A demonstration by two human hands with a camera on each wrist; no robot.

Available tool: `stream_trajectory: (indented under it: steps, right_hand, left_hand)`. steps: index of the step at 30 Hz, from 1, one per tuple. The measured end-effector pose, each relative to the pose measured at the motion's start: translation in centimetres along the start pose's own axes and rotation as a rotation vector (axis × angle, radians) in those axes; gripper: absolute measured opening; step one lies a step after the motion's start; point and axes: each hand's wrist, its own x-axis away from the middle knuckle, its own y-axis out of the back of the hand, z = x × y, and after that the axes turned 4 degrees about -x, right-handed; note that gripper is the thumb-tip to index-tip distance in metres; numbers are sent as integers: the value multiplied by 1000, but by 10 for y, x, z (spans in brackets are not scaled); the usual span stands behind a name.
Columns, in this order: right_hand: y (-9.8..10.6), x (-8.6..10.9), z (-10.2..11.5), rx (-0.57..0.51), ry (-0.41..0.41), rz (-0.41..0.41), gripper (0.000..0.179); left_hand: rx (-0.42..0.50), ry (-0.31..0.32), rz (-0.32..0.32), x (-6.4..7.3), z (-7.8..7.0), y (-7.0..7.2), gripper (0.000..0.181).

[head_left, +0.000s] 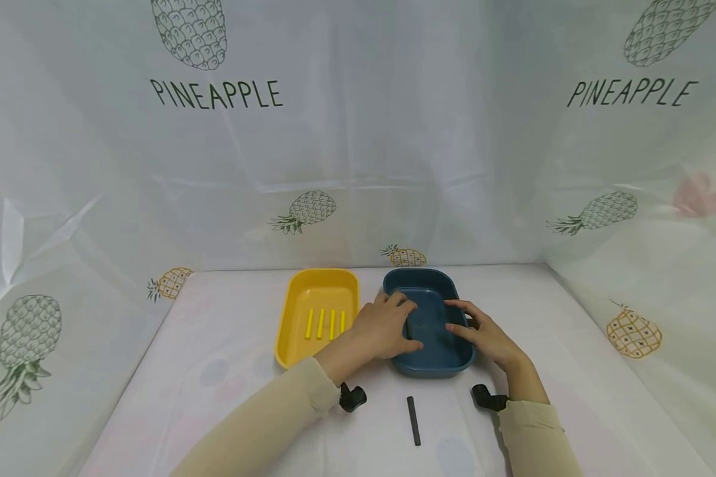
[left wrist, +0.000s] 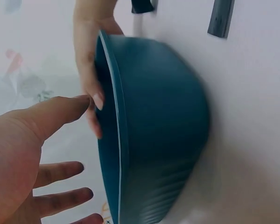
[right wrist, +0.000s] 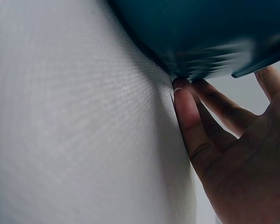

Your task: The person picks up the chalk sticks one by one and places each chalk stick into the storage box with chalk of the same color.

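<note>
My left hand point(head_left: 388, 328) hovers over the left side of a blue tray point(head_left: 432, 358), its thumb spread apart from the fingers. Nothing shows between them in the left wrist view, where the hand point(left wrist: 14, 158) is beside the tray's rim point(left wrist: 119, 107). A dark stick point(head_left: 408, 329) shows inside the tray, partly hidden by that hand. At the tray's right side, my right hand point(head_left: 492, 338) holds the wall, with digits over the rim. The right wrist view shows other fingers of this hand point(right wrist: 247, 154) against the tray's outer underside point(right wrist: 196, 42).
A yellow tray point(head_left: 288, 331) with several yellow sticks point(head_left: 320, 324) stands left of the blue one, behind my left forearm. Another black stick point(head_left: 414, 421) lies on the white cloth in front. Black wrist cameras point(head_left: 352, 398) hang beneath both wrists. A pineapple-print sheet point(head_left: 394, 146) rises behind.
</note>
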Motion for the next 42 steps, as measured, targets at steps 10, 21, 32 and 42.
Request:
stream_trajectory:
  steps: [10,21,32,42]
  right_hand:
    - [0,-1,-2,3,7,1,62]
    - [1,-1,-3,-4,12,3,62]
    - [1,-1,0,-3,3,0,63]
    - [2,-2,-2,19,4,-4,63]
  left_hand:
    - [12,-39,-44,22,-7,4,76]
    - [31,-88,-77,47,-12,6,72]
    - [135,-135,-92,66,-11,2,51]
    - [244,-134,46,80,-15,-3,40]
